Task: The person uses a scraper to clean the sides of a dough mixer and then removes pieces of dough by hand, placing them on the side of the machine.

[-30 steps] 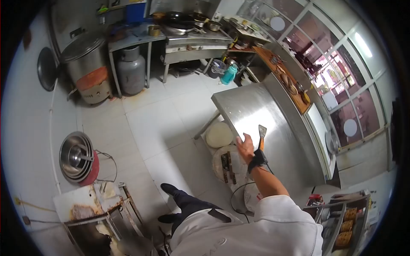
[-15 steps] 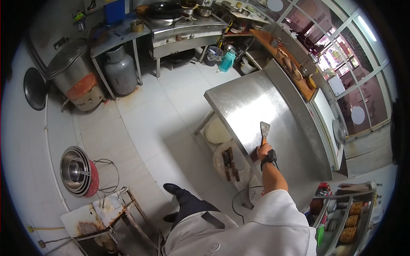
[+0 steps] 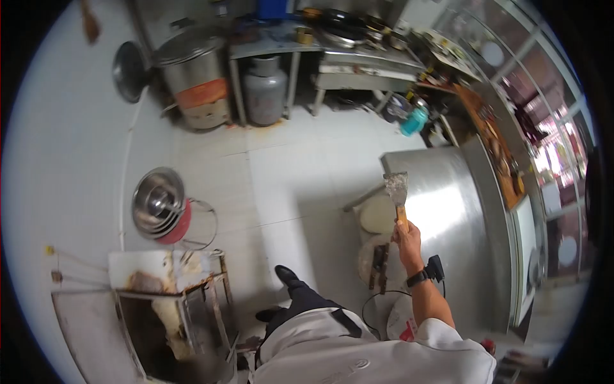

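Note:
My right hand (image 3: pixel 407 242) is wrapped round the wooden handle of a scraper (image 3: pixel 396 189), whose wide, stained blade points away from me. Hand and scraper are raised near the left edge of the steel table (image 3: pixel 448 173). A black watch-like band (image 3: pixel 419 277) is on the wrist. Below the table edge, dark tools with wooden handles (image 3: pixel 378 265) lie on a round pale lid. My left hand is out of the picture.
Nested steel bowls (image 3: pixel 158 201) stand at the left over a red basin. A rusty metal stand (image 3: pixel 173 281) is at the lower left. A gas cylinder (image 3: pixel 265 93), a large steel pot (image 3: pixel 195 83) and a stove (image 3: pixel 364 70) line the back.
The view has turned left, so the room sits further right. My right hand has lifted the scraper from the tabletop to the table's left edge.

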Tool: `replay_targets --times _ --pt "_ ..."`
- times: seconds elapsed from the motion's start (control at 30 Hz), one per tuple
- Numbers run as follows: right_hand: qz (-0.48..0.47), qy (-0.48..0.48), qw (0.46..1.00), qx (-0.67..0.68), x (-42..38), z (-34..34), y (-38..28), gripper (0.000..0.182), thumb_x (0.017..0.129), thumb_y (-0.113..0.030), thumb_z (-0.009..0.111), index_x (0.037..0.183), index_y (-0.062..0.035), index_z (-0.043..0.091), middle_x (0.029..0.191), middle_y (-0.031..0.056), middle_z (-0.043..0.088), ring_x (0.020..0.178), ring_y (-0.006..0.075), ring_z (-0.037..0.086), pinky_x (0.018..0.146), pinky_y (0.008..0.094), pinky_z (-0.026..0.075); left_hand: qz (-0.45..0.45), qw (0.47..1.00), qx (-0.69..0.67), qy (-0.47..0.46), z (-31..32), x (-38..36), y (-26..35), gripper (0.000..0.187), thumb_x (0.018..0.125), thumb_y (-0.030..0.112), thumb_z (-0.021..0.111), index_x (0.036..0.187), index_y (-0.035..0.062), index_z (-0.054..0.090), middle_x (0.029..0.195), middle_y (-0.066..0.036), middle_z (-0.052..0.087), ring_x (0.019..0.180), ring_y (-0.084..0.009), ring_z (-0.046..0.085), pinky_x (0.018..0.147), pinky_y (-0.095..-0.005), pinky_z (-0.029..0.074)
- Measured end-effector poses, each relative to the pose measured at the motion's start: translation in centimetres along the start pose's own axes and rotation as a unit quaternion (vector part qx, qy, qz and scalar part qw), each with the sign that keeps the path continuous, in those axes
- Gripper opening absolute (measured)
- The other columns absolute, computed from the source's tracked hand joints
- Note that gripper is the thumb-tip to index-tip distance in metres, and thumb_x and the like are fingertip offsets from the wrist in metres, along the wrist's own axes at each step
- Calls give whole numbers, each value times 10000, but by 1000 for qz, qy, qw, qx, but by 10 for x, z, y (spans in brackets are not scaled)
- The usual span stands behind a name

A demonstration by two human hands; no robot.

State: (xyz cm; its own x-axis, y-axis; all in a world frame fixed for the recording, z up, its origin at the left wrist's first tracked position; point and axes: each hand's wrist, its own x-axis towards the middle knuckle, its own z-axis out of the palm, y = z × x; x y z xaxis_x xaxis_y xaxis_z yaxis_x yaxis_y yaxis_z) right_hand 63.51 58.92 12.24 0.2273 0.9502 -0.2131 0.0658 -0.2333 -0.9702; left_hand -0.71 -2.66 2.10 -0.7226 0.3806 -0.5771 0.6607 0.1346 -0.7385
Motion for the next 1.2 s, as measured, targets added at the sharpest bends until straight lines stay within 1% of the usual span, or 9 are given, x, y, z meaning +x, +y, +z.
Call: replay_targets --times 0.07,0.13,0.2,0.27,0.4,0.47,0.77,0.93,1.2 --pt "-8 -80 997 20 -12 44 -19 296 959 -316 623 971 -21 593 712 -12 511 596 87 485 597 279 481 -108 974 -192 58 26 25 23 486 1006 286 396 1437 63 428 1472 -188 420 1381 -418 355 1169 -571 187" --pt "-21 -183 982 42 -25 81 -27 285 943 -302 662 972 -27 589 677 -19 499 593 87 467 604 285 465 -292 791 -496 209 59 28 41 522 999 228 426 1448 -22 334 1486 -320 318 1379 -446 335 1166 -524 251" --pt "-22 -242 969 47 -47 119 -43 295 935 -306 673 968 -27 584 681 -18 499 593 89 466 598 286 460 -148 931 -333 -5 -29 -14 13 510 996 230 433 1437 -21 378 1484 -308 329 1386 -436 328 1181 -508 220" --pt "-27 -310 949 54 -73 155 -63 321 911 -316 699 961 -23 577 689 -9 497 590 96 462 581 289 446 -126 923 -359 62 22 7 30 528 1013 261 417 1428 -65 386 1489 -302 331 1405 -428 296 1193 -485 190" --pt "-31 -441 897 33 -121 203 -95 357 898 -339 713 965 -19 573 714 22 523 589 108 483 560 297 463 -278 795 -449 299 77 32 60 567 1031 303 411 1423 -103 365 1489 -304 343 1405 -427 304 1186 -486 209" --pt "-24 -499 866 -2 -147 226 -106 375 896 -351 715 974 -15 569 728 34 542 598 114 503 559 294 481 -294 723 -583 226 20 6 30 527 971 250 523 1359 -96 442 1426 -307 420 1358 -442 361 1156 -499 263" --pt "-27 -651 732 -200 -263 320 -137 523 889 -351 712 1159 41 497 860 134 640 581 130 595 524 239 521 -369 632 -604 315 27 25 13 508 938 226 566 1331 -82 474 1426 -276 431 1339 -435 384 1123 -479 317" --pt "-60 -664 647 -370 -324 384 -155 509 904 15 547 1389 74 404 969 162 671 569 77 549 509 206 481 -392 583 -637 316 25 39 8 521 933 214 569 1355 -72 462 1455 -251 412 1374 -409 349 1142 -477 291" --pt "-108 -711 516 -466 -359 487 -114 596 892 73 497 1469 -30 385 982 94 660 713 117 621 637 260 531 -393 579 -649 296 20 37 -1 536 920 178 568 1381 -61 435 1477 -249 377 1390 -415 323 1142 -507 281"
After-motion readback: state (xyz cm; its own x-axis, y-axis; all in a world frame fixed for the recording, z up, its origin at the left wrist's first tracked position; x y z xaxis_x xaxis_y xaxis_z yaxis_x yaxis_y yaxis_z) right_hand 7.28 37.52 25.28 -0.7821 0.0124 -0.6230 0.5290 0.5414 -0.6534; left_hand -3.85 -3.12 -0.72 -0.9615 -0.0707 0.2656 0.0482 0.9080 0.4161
